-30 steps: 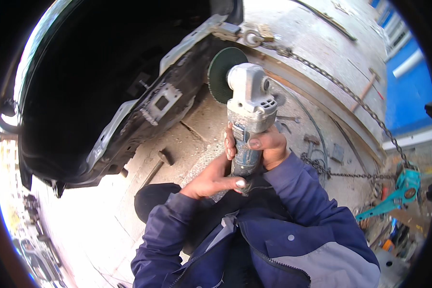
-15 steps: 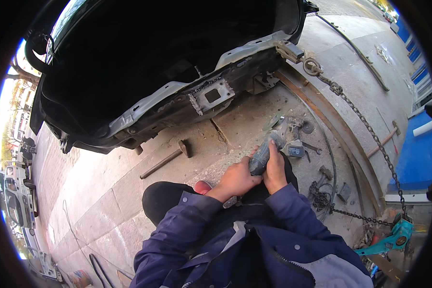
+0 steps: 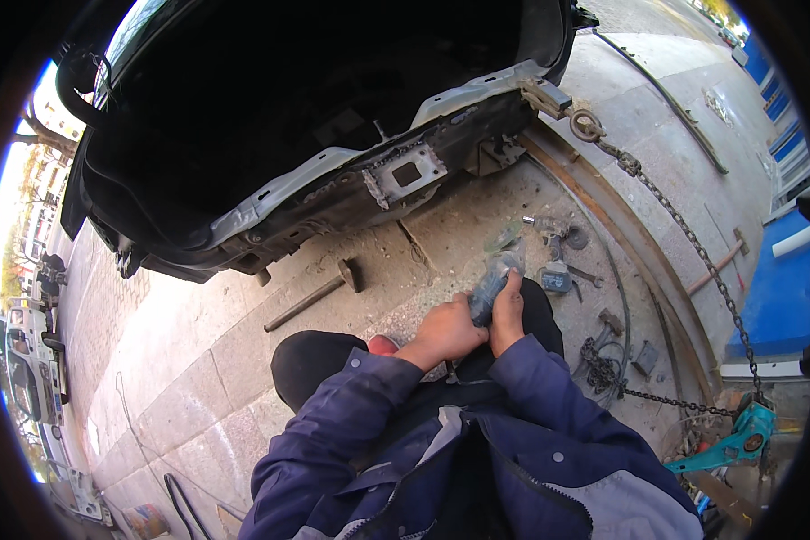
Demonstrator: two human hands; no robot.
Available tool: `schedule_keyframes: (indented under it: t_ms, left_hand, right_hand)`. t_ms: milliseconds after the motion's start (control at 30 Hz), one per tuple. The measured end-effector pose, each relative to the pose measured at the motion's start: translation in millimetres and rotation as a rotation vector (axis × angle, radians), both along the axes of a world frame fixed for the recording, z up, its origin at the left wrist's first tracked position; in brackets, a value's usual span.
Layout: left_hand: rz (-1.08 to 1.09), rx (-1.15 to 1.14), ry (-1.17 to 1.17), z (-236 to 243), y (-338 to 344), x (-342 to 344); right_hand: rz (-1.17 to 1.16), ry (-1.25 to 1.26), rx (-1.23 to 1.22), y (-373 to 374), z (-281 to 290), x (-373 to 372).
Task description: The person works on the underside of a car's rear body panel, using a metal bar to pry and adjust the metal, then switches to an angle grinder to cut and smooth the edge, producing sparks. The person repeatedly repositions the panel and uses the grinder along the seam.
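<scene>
Dusty concrete lies below left fingers and right fingers, both gripping the grinder; keep its disc beyond them.

1. Spreads outdoors as a pale concrete floor, split by dark seams into large slabs and cut near the middle by a short dark groove.
2. Gives way at the far left to small-block paving, and at the top right to more paving.
3. Bounded at the right by a bright blue panel, with a white tube against it and a white ledge along its foot.
4. Lined at the far left with vehicles, among them a white one, near a dark tree trunk and yellowish foliage.
5. Lit by daylight, glaring almost white at left, greyer at right.
</scene>
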State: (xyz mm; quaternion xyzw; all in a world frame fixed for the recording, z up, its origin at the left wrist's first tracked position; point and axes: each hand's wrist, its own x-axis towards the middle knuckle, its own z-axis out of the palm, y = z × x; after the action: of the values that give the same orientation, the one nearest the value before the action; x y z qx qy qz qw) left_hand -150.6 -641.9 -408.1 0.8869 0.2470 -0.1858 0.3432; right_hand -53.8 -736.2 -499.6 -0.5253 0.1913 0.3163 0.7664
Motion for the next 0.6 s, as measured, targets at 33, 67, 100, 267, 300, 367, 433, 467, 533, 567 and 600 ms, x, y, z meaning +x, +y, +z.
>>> schedule_keyframes:
  t_ms: [33,67,100,267,300,367,433,467,533,567,600]
  left_hand:
    - [-0.004,-0.008,-0.008,1,0,0]
    - [-0.003,-0.009,-0.014,1,0,1]
    - [-0.004,-0.011,-0.019,1,0,1]
    - [-0.004,0.012,-0.052,-5,-1,4]
    - [0.002,-0.002,-0.029,-7,1,6]
    - [0.028,-0.046,0.017,-11,2,7]
    - [0.069,-0.122,-0.046,-14,1,8]
    - [0.054,-0.069,-0.072,-15,0,9]
    - [0.072,-0.117,-0.105,-15,-3,9]
    - [0.157,-0.312,-0.117,-14,-5,7]
    - [0.146,-0.301,-0.112,-13,-6,8]
  right_hand:
    - [-0.004,-0.006,0.016,0,0,0]
    - [-0.012,0.0,0.031,0,0,0]
    - [-0.026,0.025,0.036,-1,2,0]
    - [0.008,0.023,0.179,-11,8,0]
    - [-0.026,0.012,0.104,-10,7,2]
    - [0.01,0.03,0.247,-14,5,4]
    - [-0.001,0.02,0.338,-16,1,6]
    - [-0.033,0.011,0.356,-17,-1,6]
    - [-0.029,-0.023,0.475,-21,-1,5]
    - [-0.028,-0.174,0.355,-23,2,2]
    - [-0.013,-0.164,0.313,-25,5,3]
